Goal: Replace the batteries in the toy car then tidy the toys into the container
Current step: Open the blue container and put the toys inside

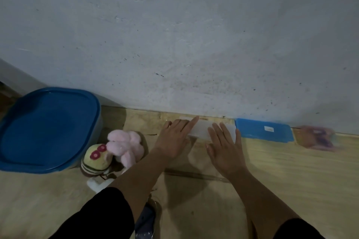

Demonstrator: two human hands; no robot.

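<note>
Both hands, left and right, flat, fingers spread, atop the clear box.

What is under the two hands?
A clear plastic box lies on the floor by the wall. The left hand and right hand rest flat over it. Its inside cannot be made out.

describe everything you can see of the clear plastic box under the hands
The clear, frosted-looking rectangular plastic box lies flat on the pale wood-look floor, its long side along the base of the grey wall. Its inside cannot be made out. The left hand and right hand reach it with straight fingers, covering its two ends, with a strip bare between them. A flat blue plastic lid lies just to its right.
</note>
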